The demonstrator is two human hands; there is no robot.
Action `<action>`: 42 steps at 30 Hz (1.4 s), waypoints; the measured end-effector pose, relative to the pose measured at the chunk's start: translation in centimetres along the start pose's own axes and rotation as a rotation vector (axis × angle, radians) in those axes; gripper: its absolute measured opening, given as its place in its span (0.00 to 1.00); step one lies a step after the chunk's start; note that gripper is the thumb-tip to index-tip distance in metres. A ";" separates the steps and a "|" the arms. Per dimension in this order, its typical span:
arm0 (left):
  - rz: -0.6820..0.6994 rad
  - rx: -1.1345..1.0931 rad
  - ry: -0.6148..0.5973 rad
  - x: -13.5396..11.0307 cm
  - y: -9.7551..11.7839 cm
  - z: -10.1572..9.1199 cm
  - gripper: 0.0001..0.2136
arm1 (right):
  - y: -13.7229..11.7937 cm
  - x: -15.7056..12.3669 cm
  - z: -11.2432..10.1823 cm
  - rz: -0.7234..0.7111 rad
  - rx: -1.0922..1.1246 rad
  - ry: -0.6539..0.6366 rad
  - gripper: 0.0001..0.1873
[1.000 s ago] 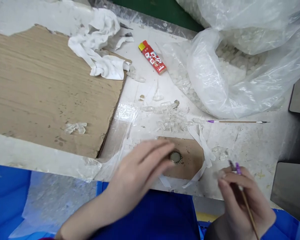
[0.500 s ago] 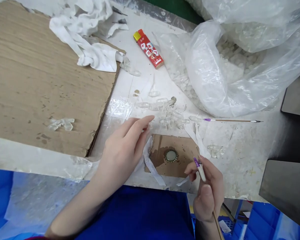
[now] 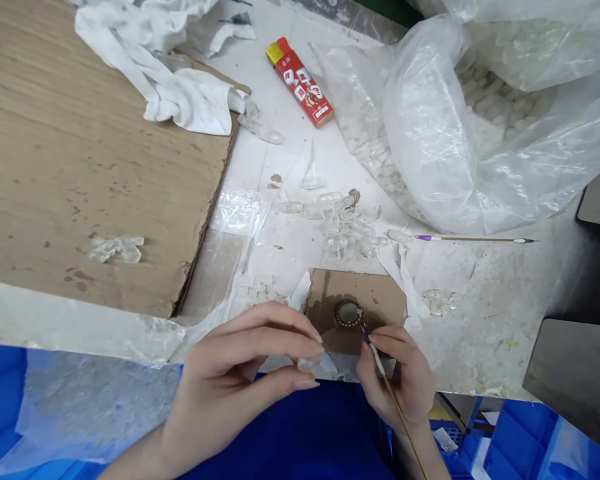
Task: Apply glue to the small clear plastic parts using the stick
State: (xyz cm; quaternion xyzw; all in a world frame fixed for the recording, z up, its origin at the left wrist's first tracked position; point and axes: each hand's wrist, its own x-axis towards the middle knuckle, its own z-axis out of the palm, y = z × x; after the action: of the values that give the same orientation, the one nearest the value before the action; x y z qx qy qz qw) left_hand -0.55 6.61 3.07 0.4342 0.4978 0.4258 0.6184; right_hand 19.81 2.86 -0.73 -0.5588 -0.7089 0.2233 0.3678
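Observation:
My left hand (image 3: pixel 245 373) pinches a small clear plastic piece (image 3: pixel 309 365) between thumb and fingertips, just left of the small cardboard sheet (image 3: pixel 385 293). In my right hand (image 3: pixel 405 373) is a thin wooden-handled stick tool (image 3: pixel 395 403) with purple and white bands near its lower end. Its tip meets the right edge of a round ornament (image 3: pixel 349 313), which has a pale oval centre and a dark beaded rim. That ornament rests on the small cardboard sheet, which has damp-looking dark patches.
Several clear plastic pieces (image 3: pixel 340 220) lie beyond the cardboard. A similar stick tool (image 3: pixel 480 239) lies to the right. Farther back are a red box (image 3: pixel 303 87) and a large clear bag (image 3: pixel 430 120) of pale pieces. White cloth (image 3: pixel 200 100) overlaps a large cardboard sheet (image 3: pixel 105 167) at left.
My left hand has come back towards me and now shows a clear piece in its pinch. My right hand has turned the stick tool round, bringing its tip onto the ornament.

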 end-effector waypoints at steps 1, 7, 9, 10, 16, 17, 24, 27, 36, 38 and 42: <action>0.009 -0.014 0.005 -0.3 -0.3 0.0 0.10 | 0.1 0.0 0.0 -0.001 -0.005 -0.003 0.17; 0.023 -0.083 0.001 -1.2 -1.2 0.4 0.14 | 0.2 0.4 0.1 -0.003 0.013 0.004 0.16; -0.006 -0.083 -0.020 -0.9 -0.7 0.5 0.10 | 0.1 0.4 -0.1 0.005 0.033 0.018 0.16; -0.037 -0.099 -0.038 -0.7 -0.5 0.6 0.08 | -0.1 0.4 -0.2 0.018 0.064 0.027 0.15; -0.240 -0.363 -0.122 -1.0 -0.6 1.6 0.07 | -1.8 0.7 -0.9 0.259 0.675 0.232 0.05; -0.260 -0.378 -0.142 -1.0 -0.7 1.7 0.06 | -2.2 0.9 -0.8 0.294 0.787 0.252 0.05; -0.316 -0.411 -0.194 -0.4 0.0 2.3 0.06 | -4.3 1.9 -0.1 0.310 0.991 0.226 0.10; -0.313 -0.400 -0.184 -0.5 0.0 2.4 0.05 | -4.7 1.7 0.2 0.293 0.964 0.234 0.11; -0.216 -0.211 -0.176 -0.5 0.1 2.4 0.07 | -4.7 1.4 0.1 0.311 0.954 0.165 0.14; -0.209 -0.190 -0.184 -0.5 0.2 2.4 0.08 | -4.7 1.4 0.0 0.303 0.945 0.158 0.13; -0.204 -0.193 -0.183 -0.5 0.2 2.3 0.08 | -4.7 1.5 0.1 0.303 0.938 0.180 0.12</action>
State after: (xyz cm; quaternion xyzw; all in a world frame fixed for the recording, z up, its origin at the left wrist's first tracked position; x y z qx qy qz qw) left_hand 1.65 5.96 3.68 0.3569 0.4376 0.3651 0.7401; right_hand 16.58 2.97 3.05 -0.4472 -0.4083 0.5197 0.6026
